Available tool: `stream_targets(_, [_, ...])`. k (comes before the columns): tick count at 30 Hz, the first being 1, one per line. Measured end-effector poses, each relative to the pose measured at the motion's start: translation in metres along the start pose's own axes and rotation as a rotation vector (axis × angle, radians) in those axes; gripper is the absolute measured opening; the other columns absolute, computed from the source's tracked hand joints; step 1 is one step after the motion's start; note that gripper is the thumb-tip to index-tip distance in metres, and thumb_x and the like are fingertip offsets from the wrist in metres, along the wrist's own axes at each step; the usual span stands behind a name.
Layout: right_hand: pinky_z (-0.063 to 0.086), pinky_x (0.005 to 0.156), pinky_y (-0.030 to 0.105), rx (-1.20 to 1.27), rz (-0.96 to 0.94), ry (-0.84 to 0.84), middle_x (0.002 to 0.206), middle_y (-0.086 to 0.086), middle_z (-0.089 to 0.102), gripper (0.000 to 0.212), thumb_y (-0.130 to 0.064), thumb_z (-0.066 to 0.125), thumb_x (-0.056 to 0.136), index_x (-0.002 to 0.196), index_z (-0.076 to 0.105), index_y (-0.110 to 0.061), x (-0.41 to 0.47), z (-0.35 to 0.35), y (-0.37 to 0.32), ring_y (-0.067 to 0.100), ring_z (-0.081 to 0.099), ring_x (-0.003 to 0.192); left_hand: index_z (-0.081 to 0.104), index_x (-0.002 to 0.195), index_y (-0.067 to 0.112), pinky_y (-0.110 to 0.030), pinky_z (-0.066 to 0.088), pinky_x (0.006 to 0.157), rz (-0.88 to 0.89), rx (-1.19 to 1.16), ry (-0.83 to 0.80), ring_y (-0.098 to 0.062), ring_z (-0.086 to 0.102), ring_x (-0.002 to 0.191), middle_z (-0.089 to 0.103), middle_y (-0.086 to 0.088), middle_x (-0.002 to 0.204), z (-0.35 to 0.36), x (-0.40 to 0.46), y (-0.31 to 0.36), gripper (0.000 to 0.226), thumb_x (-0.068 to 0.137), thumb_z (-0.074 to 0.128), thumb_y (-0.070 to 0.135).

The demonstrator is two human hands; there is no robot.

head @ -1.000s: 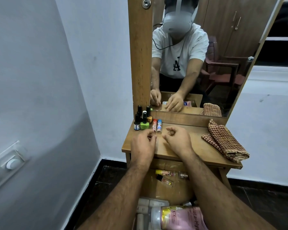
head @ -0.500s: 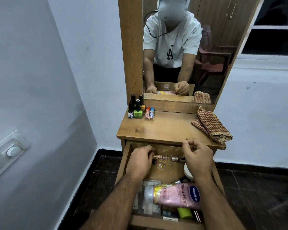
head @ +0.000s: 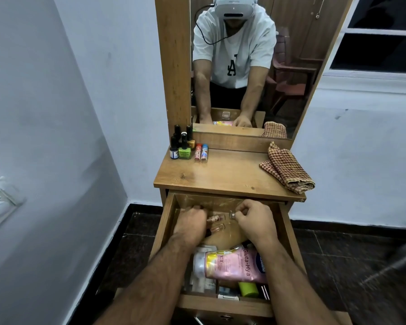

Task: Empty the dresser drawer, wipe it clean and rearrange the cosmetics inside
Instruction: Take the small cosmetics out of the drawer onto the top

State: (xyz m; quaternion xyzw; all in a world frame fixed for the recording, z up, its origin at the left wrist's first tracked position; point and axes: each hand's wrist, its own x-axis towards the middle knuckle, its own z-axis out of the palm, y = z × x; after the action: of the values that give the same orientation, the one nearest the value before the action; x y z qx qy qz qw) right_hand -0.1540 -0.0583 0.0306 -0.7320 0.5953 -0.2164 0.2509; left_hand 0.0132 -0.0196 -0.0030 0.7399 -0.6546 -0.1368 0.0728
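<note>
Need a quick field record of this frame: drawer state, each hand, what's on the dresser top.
drawer: pulled open, still holds cosmetics
left hand: in drawer, fingers curled over small vials
right hand: pinches a small vial at drawer's back
pink lotion bottle: lying in drawer
dresser top: nail polish bottles, two small tubes, folded checked cloth

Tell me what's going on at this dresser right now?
A person is clearing out the open drawer. Both hands are at its far end: the left hand curls over small vials, and the right hand pinches a small silver-capped item. A pink lotion bottle and other cosmetics are in the drawer's near half. On the dresser top, nail polish bottles and two small tubes stand at the back left, and a folded checked cloth lies at the right.
</note>
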Motion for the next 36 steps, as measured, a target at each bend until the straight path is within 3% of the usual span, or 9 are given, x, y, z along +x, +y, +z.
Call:
stream_targets(4, [0.055,0.081,0.032,-0.153,-0.042,-0.105,0.091,-0.009,0.073,0.014,-0.016,0.064,0.086,0.087,0.075,-0.025,-0.002,0.010,-0.005,0.012,0.066,0.090,0.069,0.112,0.021,-0.039,0.050,0.099,-0.066,-0.113,0.019,-0.020,0.063,0.108,0.066,-0.004,0.119,-0.002,-0.004,-0.005,0.021,0.093,0.063,0.027])
stream_targets(12, [0.052,0.085,0.033,-0.359,-0.250,-0.311,0.106,-0.007,0.071,0.032,-0.015,0.065,0.082,0.104,0.072,-0.037,-0.006,0.033,-0.021,0.018,0.066,0.099,0.069,0.113,0.020,-0.032,0.048,0.094,-0.074,-0.252,0.105,-0.017,0.061,0.107,0.065,-0.001,0.115,-0.008,-0.009,-0.010,0.022,0.091,0.065,0.024])
stream_targets(16, [0.054,0.082,0.035,-0.432,-0.252,-0.348,0.102,-0.001,0.071,0.020,-0.017,0.067,0.082,0.096,0.074,-0.029,-0.005,0.036,-0.022,0.022,0.067,0.095,0.068,0.118,0.019,-0.033,0.049,0.093,-0.107,-0.264,0.116,-0.019,0.062,0.105,0.067,-0.003,0.115,-0.010,-0.013,-0.012,0.027,0.090,0.066,0.021])
stream_targets(20, [0.053,0.078,0.032,-0.376,-0.197,-0.307,0.093,-0.005,0.071,0.012,-0.019,0.068,0.082,0.089,0.075,-0.025,-0.003,0.034,-0.016,0.019,0.066,0.090,0.068,0.120,0.021,-0.030,0.050,0.087,-0.157,-0.337,0.127,-0.016,0.063,0.098,0.069,0.000,0.111,-0.015,-0.015,-0.014,0.030,0.090,0.067,0.022])
stream_targets(26, [0.049,0.069,0.030,-0.172,-0.163,-0.120,0.083,-0.011,0.061,0.004,-0.029,0.070,0.081,0.085,0.069,-0.028,-0.003,0.012,-0.004,0.010,0.058,0.081,0.071,0.109,0.026,-0.020,0.039,0.062,-0.174,-0.498,0.191,-0.004,0.056,0.076,0.063,0.013,0.086,-0.022,-0.022,-0.013,0.021,0.088,0.069,0.026])
stream_targets(31, [0.050,0.059,0.030,0.111,-0.209,0.066,0.072,-0.009,0.061,0.009,-0.028,0.072,0.080,0.076,0.064,-0.028,-0.008,0.002,-0.001,0.009,0.057,0.068,0.074,0.097,0.022,-0.009,0.046,0.067,-0.095,-0.686,0.223,-0.004,0.064,0.084,0.071,0.010,0.089,-0.029,-0.029,-0.007,0.015,0.084,0.073,0.017])
stream_targets(36, [0.047,0.053,0.033,0.182,-0.236,0.225,0.063,-0.008,0.057,0.019,-0.026,0.072,0.080,0.069,0.056,-0.027,-0.011,0.001,-0.006,0.012,0.054,0.060,0.076,0.091,0.019,-0.009,0.048,0.070,-0.007,-0.845,0.221,-0.009,0.065,0.082,0.073,0.004,0.085,-0.031,-0.032,-0.002,0.016,0.080,0.074,0.008])
